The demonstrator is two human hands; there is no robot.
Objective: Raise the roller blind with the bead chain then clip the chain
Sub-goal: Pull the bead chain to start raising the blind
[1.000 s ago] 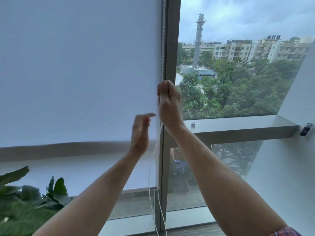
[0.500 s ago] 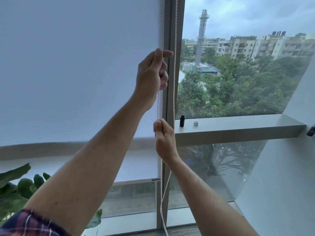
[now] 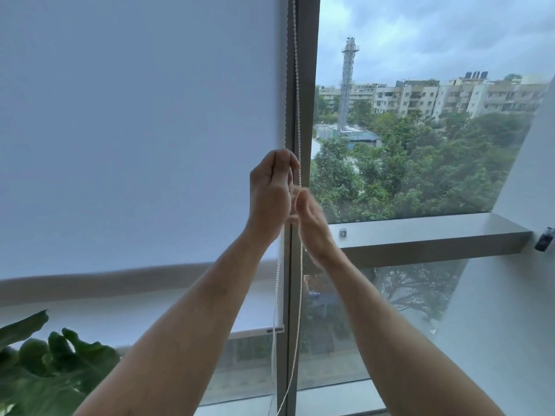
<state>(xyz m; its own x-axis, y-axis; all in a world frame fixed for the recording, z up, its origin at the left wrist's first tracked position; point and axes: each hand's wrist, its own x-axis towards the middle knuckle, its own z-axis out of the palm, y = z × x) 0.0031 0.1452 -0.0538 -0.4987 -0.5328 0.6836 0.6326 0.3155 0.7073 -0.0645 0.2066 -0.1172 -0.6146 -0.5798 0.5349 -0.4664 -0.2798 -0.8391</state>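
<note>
A white roller blind (image 3: 135, 130) covers the left window pane; its bottom bar (image 3: 258, 331) hangs low, with a strip of glass showing beneath. The white bead chain (image 3: 297, 70) runs down in two strands along the grey window frame. My left hand (image 3: 270, 190) is raised at mid-height, fingers pinched on the chain. My right hand (image 3: 310, 223) sits just below and to the right of it, blurred, fingers loosely spread beside the chain strands. Whether it touches the chain is unclear.
A grey ledge (image 3: 420, 235) crosses the right pane with a small metal piece (image 3: 343, 232) on it. A dark fitting (image 3: 544, 240) is fixed to the white wall at right. Green plant leaves (image 3: 45, 364) fill the lower left corner.
My left hand has come down the chain from high up to mid-height. My right hand let go low on the chain and rose toward the left hand. The blind's bottom bar is slightly higher.
</note>
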